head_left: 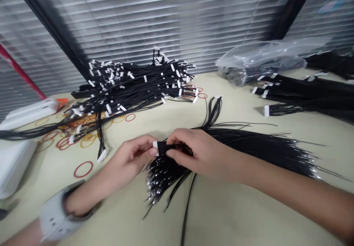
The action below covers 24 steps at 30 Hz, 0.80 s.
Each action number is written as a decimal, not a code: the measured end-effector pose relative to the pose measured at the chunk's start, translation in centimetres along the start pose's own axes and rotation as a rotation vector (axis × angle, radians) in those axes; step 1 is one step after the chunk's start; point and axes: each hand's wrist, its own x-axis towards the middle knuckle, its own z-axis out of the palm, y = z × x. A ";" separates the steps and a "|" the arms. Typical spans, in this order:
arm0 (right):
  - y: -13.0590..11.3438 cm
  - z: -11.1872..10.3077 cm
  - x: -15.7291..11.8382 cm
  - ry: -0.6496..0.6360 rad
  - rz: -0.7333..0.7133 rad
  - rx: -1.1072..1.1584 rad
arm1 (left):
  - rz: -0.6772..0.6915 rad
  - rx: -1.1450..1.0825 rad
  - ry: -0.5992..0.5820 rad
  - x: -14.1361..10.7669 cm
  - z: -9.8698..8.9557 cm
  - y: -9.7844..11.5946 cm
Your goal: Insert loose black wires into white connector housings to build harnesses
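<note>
- Window blinds (132,21), grey and slatted, span the far side.
- A pale table (235,216) runs up to them; its near edge is out of view.
- A large heap of black cables (132,84) with white ends lies far left, beyond the hands.
- A thick bundle of loose wires (257,146) with shiny tips lies beneath the hands and fans out to the right.
- More black cables with white ends (312,95) lie far right, beside a clear plastic bag (257,60).
- The right hand (204,152) has thumb and fingers nearly closed around short black wires (163,148), just right of their connector.
- The left hand (134,155), its wrist in a pale band (56,214), pinches the white connector (155,147) at fingertip width.
- That connector is near the centre, above the bundle's left end. The step in hand looks like fine two-handed holding; any shift calls for both pinches together, lifted enough to avoid snagging the tips below.
- A red rubber band (83,169) lies left of the left forearm.
</note>
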 end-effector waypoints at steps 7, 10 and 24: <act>0.3 -0.4 -0.2 -0.031 -0.115 -0.126 | -0.048 -0.068 0.048 0.5 -0.6 -1.3; 0.6 -0.3 -0.2 0.089 -0.237 -0.370 | -0.090 -0.131 0.077 0.6 -0.5 -1.2; -3.8 -2.2 -1.5 -0.452 -0.090 -0.055 | -0.073 -0.115 0.054 0.5 -0.6 -0.9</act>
